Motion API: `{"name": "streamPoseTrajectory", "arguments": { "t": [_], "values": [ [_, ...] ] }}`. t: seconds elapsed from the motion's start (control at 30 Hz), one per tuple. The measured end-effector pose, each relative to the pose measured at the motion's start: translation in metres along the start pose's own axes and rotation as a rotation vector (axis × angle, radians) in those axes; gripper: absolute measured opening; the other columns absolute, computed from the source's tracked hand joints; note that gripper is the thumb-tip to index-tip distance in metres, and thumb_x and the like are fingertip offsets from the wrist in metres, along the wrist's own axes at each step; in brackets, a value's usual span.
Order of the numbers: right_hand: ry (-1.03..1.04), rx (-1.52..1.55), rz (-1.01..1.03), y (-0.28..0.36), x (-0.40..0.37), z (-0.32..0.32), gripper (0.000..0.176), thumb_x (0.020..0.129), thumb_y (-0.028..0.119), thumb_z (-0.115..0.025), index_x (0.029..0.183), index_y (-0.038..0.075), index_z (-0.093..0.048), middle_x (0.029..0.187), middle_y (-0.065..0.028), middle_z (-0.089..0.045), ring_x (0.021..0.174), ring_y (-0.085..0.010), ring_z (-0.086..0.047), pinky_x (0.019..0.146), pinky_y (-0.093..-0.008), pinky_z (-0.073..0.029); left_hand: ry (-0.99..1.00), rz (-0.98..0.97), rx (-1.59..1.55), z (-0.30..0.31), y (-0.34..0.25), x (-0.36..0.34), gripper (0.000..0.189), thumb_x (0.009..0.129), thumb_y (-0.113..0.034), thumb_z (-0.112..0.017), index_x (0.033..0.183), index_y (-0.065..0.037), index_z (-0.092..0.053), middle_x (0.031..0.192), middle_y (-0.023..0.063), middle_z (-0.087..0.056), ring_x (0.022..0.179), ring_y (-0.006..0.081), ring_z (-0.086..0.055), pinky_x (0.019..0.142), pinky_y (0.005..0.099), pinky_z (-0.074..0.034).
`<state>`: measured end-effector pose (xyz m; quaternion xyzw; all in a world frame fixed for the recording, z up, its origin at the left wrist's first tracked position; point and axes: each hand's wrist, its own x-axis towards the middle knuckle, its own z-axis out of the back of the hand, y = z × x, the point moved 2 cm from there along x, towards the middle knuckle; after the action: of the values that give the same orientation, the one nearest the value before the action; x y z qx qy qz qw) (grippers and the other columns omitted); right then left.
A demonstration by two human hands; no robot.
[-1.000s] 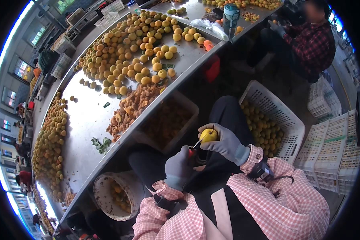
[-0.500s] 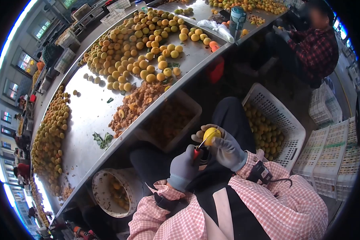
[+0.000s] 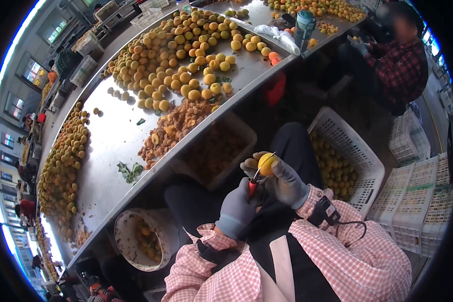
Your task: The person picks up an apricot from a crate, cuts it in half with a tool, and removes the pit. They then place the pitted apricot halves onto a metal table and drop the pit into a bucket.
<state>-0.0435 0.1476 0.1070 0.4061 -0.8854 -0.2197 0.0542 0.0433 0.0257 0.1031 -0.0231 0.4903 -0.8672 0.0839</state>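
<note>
A yellow-orange fruit (image 3: 267, 165) is held in the gloved fingers of my right hand (image 3: 289, 185), above my lap. My left hand (image 3: 236, 207), in a grey glove, is wrapped round the red handle of a small tool (image 3: 252, 187). The tool's thin metal blade reaches up across the fruit and touches it. Just below my hands a dark object is partly hidden. Left of them, a white bucket (image 3: 172, 232) holds fruit pieces. To their right stands a white perforated crate (image 3: 370, 183) with whole fruit.
Fruit piles (image 3: 153, 65), brownish pieces (image 3: 173, 128) and leaves (image 3: 130, 172) lie on the metal table (image 3: 110, 146). Under its edge is a bin (image 3: 246, 146) of pieces. A bottle (image 3: 304, 30) stands at the far side. A person (image 3: 397, 65) sits at the upper right; stacked crates (image 3: 412, 196) stand right.
My left hand has shifted slightly right and up with the tool. The fruit has moved slightly up, and the fingers of my right hand have shifted round it.
</note>
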Motion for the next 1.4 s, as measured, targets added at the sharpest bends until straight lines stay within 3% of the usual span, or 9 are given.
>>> {"name": "streamPoseTrajectory", "arguments": {
  "t": [0.1,0.3,0.37,0.47,0.7,0.9,1.1,1.23,1.4],
  "values": [
    [0.048,-0.306,-0.021,0.005,0.002,0.006,0.052,0.088,0.040,-0.063,0.127,0.009,-0.048,0.126,-0.0121,-0.056,0.121,-0.0232,-0.051,0.103,-0.0382,-0.039,0.037,0.068,0.008,-0.003,0.006,0.002,0.030,0.082,-0.023,-0.067,0.096,-0.004,-0.049,0.079,0.0192,-0.062,0.076,0.0404,-0.061,0.062,0.0428,-0.047],
    [0.051,0.057,-0.027,0.000,0.011,-0.011,0.052,0.089,0.038,-0.063,0.128,0.008,-0.047,0.125,-0.0117,-0.055,0.118,-0.0201,-0.052,0.103,-0.0357,-0.040,-0.030,0.025,0.114,0.001,-0.005,0.003,0.034,0.078,-0.021,-0.070,0.099,-0.005,-0.049,0.083,0.0163,-0.063,0.077,0.0379,-0.062,0.063,0.0399,-0.049],
    [0.062,-0.439,0.092,0.012,0.014,-0.011,0.053,0.089,0.038,-0.064,0.128,0.007,-0.047,0.119,-0.0106,-0.057,0.113,-0.0185,-0.054,0.101,-0.0351,-0.042,-0.030,0.013,0.187,0.009,-0.004,0.008,0.035,0.078,-0.022,-0.070,0.100,-0.005,-0.049,0.083,0.0161,-0.063,0.076,0.0376,-0.062,0.062,0.0407,-0.049],
    [-0.091,-0.676,0.061,0.019,0.014,-0.009,0.062,0.086,0.047,-0.062,0.129,0.004,-0.047,0.113,-0.0072,-0.061,0.106,-0.0182,-0.057,0.103,-0.0354,-0.039,-0.106,-0.037,0.218,0.013,-0.004,0.011,0.027,0.086,-0.025,-0.062,0.100,-0.006,-0.047,0.072,0.0198,-0.061,0.069,0.0410,-0.060,0.056,0.0473,-0.045],
    [-0.123,0.000,0.058,-0.003,0.013,-0.012,0.061,0.087,0.053,-0.057,0.126,0.007,-0.048,0.111,-0.0101,-0.060,0.106,-0.0201,-0.057,0.098,-0.0371,-0.043,-0.072,-0.069,0.237,-0.005,-0.006,0.014,0.033,0.083,-0.025,-0.064,0.099,-0.003,-0.045,0.073,0.0189,-0.061,0.072,0.0414,-0.060,0.058,0.0455,-0.046],
    [-0.119,-0.265,0.125,0.013,0.013,0.009,0.061,0.086,0.050,-0.060,0.128,0.008,-0.047,0.113,-0.0092,-0.060,0.108,-0.0176,-0.055,0.099,-0.0359,-0.042,-0.057,-0.012,0.320,0.008,-0.013,0.018,0.027,0.086,-0.023,-0.060,0.101,-0.005,-0.047,0.072,0.0203,-0.061,0.067,0.0404,-0.061,0.055,0.0471,-0.046],
    [-0.078,0.020,-0.023,0.012,0.007,0.000,0.050,0.088,0.031,-0.065,0.129,0.009,-0.048,0.118,-0.0069,-0.057,0.104,-0.0135,-0.056,0.097,-0.0303,-0.043,-0.094,-0.014,0.375,0.000,-0.015,0.020,0.024,0.086,-0.020,-0.060,0.100,-0.006,-0.047,0.071,0.0186,-0.061,0.066,0.0396,-0.061,0.055,0.0466,-0.046],
    [-0.104,-0.022,0.069,0.021,0.010,-0.003,0.050,0.086,0.026,-0.068,0.129,0.008,-0.048,0.119,-0.0073,-0.057,0.102,-0.0148,-0.058,0.098,-0.0300,-0.043,-0.074,-0.030,0.439,0.007,-0.014,0.018,0.024,0.084,-0.018,-0.061,0.099,-0.006,-0.047,0.069,0.0174,-0.061,0.065,0.0390,-0.061,0.053,0.0462,-0.045],
    [-0.042,-0.367,0.099,0.034,0.008,0.005,0.055,0.081,0.026,-0.074,0.127,0.007,-0.048,0.117,-0.0085,-0.059,0.104,-0.0192,-0.058,0.102,-0.0343,-0.042,-0.082,-0.032,0.468,0.005,-0.018,0.014,0.022,0.084,-0.017,-0.061,0.098,-0.006,-0.047,0.069,0.0169,-0.060,0.065,0.0380,-0.061,0.052,0.0453,-0.045]
  ]
}}
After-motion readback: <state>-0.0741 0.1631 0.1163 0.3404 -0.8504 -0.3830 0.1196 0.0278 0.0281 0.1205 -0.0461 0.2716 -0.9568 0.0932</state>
